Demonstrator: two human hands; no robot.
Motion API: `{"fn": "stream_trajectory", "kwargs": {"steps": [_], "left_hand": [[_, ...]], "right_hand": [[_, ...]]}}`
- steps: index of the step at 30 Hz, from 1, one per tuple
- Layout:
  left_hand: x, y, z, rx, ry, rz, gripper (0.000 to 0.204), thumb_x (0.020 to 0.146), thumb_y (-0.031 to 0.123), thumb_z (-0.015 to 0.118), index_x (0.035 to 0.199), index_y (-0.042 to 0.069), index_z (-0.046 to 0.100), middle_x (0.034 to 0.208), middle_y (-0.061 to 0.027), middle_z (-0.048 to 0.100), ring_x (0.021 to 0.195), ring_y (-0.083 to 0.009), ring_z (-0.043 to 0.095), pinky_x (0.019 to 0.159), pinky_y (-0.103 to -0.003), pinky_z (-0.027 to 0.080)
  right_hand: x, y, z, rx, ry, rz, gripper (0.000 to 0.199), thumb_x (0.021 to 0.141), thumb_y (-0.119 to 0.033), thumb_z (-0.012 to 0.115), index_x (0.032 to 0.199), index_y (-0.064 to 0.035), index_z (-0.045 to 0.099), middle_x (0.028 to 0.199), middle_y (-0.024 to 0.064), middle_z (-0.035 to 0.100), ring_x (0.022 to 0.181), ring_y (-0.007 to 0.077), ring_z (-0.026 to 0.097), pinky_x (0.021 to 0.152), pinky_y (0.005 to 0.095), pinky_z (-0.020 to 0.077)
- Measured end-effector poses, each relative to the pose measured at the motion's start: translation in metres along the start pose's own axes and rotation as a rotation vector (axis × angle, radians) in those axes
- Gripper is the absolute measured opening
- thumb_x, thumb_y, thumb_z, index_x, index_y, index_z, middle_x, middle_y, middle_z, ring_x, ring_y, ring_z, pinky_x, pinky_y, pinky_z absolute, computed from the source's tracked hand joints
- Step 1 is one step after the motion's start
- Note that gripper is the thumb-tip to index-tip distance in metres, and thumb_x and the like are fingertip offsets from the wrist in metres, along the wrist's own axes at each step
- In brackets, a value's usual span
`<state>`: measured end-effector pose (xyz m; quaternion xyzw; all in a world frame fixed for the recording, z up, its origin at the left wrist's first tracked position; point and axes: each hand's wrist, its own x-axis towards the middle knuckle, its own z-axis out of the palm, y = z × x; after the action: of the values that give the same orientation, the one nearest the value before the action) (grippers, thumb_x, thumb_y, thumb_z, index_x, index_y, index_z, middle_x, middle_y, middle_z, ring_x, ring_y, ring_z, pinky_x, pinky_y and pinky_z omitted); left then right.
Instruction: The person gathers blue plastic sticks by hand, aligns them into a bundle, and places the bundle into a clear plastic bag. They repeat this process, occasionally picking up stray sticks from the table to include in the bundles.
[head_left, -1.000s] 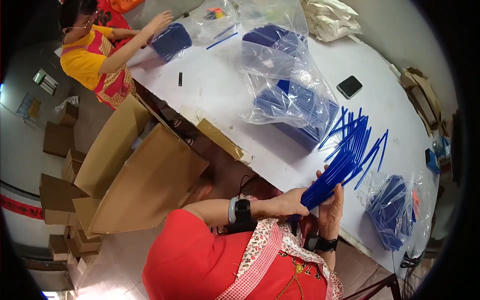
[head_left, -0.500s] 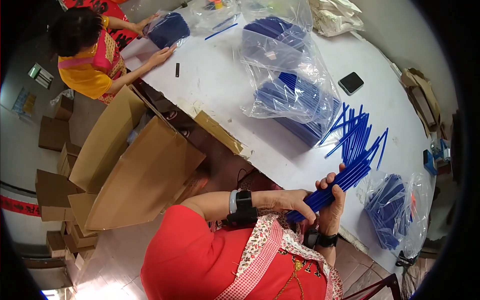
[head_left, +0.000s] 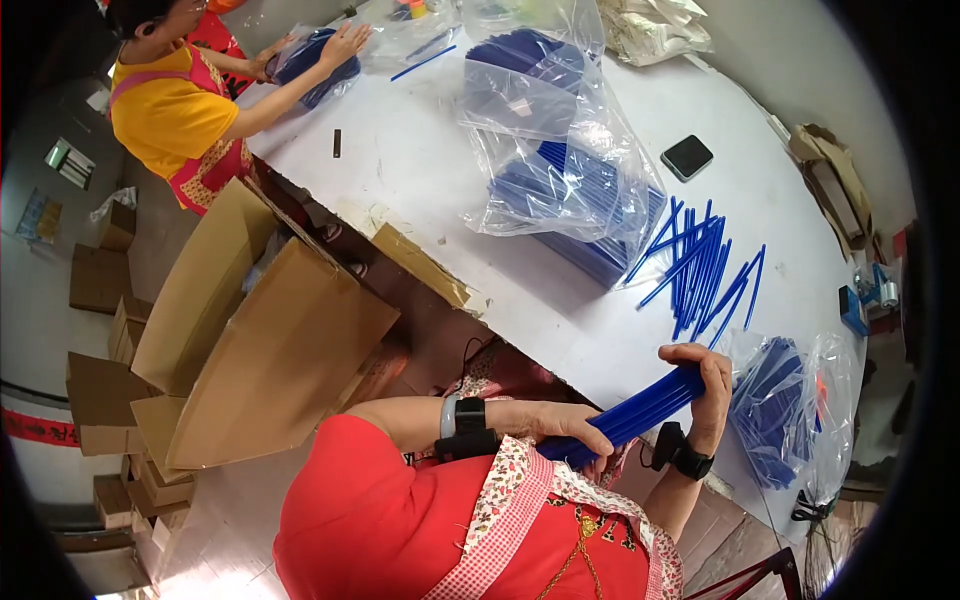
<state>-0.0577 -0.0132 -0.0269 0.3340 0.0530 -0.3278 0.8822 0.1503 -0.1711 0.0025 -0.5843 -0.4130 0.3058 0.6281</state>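
Observation:
Between my two hands lies a bundle of blue straws [head_left: 645, 402], slanting up to the right just off the table's near edge. My left hand [head_left: 577, 428] is wrapped round its lower end. The upper end is in my right hand [head_left: 706, 385], whose fingers curl over the tips. Just beyond my hands, loose blue straws [head_left: 705, 270] are scattered on the white table [head_left: 560, 340]. Farther back is a big stack of blue straws [head_left: 590, 200], partly covered by a clear plastic bag [head_left: 520, 130]. A bagged bundle of blue straws [head_left: 775, 410] rests to the right of my right hand.
A phone [head_left: 687, 158] lies on the table. Across the corner, another person [head_left: 180, 105] handles a bagged blue bundle [head_left: 320, 68]. A tall open cardboard box [head_left: 285, 350] stands against the table's left edge, with more cartons [head_left: 105, 395] behind it.
The bundle has come away from the loose straws, down and toward me. My right hand has shifted to its upper end. The other person's hand has moved on top of their bag.

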Motion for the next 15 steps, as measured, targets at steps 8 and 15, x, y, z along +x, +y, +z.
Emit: {"fn": "stream_trajectory", "kwargs": {"steps": [8, 15], "left_hand": [[0.001, 0.025, 0.011, 0.008, 0.001, 0.029, 0.027, 0.077, 0.012, 0.07, 0.095, 0.0, 0.054, 0.076, -0.011, 0.062, 0.067, -0.0171, 0.063, 0.062, -0.03, 0.053], [0.0, 0.039, 0.006, 0.309, 0.345, 0.123, 0.027, 0.078, 0.01, 0.071, 0.096, 0.0, 0.054, 0.078, -0.0076, 0.061, 0.068, -0.0144, 0.063, 0.062, -0.028, 0.051]], "right_hand": [[0.009, -0.017, 0.03, -0.129, 0.358, -0.185, 0.053, 0.094, -0.037, 0.051, 0.133, -0.001, 0.048, 0.132, 0.018, 0.053, 0.123, 0.0259, 0.05, 0.1, 0.0359, 0.0407], [0.002, 0.033, 0.063, 0.631, 0.466, 0.1, 0.067, 0.09, -0.029, 0.059, 0.144, -0.0049, 0.027, 0.13, 0.0167, 0.053, 0.115, 0.0236, 0.055, 0.099, 0.0359, 0.0417]]}}
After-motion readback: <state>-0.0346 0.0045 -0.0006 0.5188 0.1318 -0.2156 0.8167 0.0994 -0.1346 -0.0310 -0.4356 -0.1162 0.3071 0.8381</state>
